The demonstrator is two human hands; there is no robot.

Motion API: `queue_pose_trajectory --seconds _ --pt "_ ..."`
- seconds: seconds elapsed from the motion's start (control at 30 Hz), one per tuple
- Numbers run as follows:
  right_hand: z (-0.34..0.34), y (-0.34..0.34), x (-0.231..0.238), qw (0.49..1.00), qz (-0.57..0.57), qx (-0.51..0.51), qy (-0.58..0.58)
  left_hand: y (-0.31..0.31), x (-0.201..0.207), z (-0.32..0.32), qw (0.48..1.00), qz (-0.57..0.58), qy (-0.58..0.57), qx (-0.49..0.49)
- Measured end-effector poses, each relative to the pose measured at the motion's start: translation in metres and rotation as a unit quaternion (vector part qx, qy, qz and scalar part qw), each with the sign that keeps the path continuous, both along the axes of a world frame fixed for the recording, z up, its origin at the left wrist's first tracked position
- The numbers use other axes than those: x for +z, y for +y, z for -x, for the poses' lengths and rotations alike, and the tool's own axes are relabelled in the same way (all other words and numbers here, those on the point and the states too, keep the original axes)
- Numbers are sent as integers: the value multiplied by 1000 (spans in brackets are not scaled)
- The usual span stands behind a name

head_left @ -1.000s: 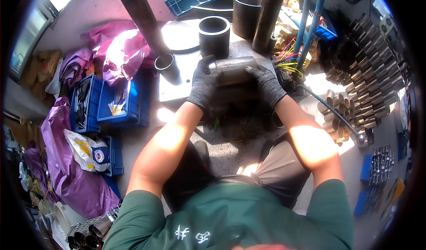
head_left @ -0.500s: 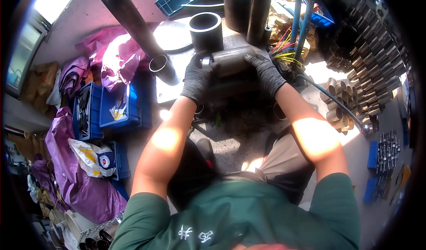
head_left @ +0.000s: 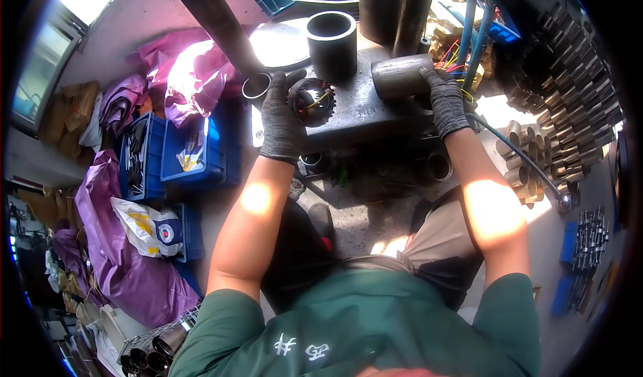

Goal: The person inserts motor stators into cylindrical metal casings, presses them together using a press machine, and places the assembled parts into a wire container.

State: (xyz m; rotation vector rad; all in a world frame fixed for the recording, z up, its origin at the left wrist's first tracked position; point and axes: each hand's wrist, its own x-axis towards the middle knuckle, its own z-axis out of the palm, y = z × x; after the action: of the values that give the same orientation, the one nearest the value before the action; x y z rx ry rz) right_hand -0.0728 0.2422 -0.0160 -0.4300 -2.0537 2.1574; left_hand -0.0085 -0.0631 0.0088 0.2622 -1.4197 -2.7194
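Both my hands wear dark grey knit gloves. My left hand (head_left: 281, 119) is closed around the left side of a dark toothed ring, which looks like a motor stator (head_left: 329, 111), with coloured wires showing in its opening. My right hand (head_left: 445, 102) grips the right end of a grey metal cylinder (head_left: 400, 78) lying sideways over the metal worktop (head_left: 365, 112). Stator and cylinder are apart. Behind them a dark open-topped tube (head_left: 333, 52) stands upright on the worktop. Some of my right fingers are hidden behind the cylinder.
A slanted dark post (head_left: 213, 22) and an upright post (head_left: 410, 19) flank the worktop. Blue bins (head_left: 189, 169) and purple sheeting (head_left: 120, 243) lie left. Stacked metal tubes (head_left: 562, 96) line the right, near a hose (head_left: 516, 156).
My hands have moved apart. The cylinder has gone right with my right hand, while the ring in my left hand has turned so its opening shows. The view has shifted slightly.
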Motion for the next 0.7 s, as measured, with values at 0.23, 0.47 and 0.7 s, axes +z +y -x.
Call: queue_pose_trajectory --seconds 0.23,0.47,0.7 --pt "0 11 25 805 -546 89 214 14 21 -15 994 41 96 -28" --pt "-9 -6 20 838 -400 133 345 14 12 -29 943 208 258 -38" --pt "-94 -44 54 894 188 342 -219 24 34 -51 786 468 401 -49"
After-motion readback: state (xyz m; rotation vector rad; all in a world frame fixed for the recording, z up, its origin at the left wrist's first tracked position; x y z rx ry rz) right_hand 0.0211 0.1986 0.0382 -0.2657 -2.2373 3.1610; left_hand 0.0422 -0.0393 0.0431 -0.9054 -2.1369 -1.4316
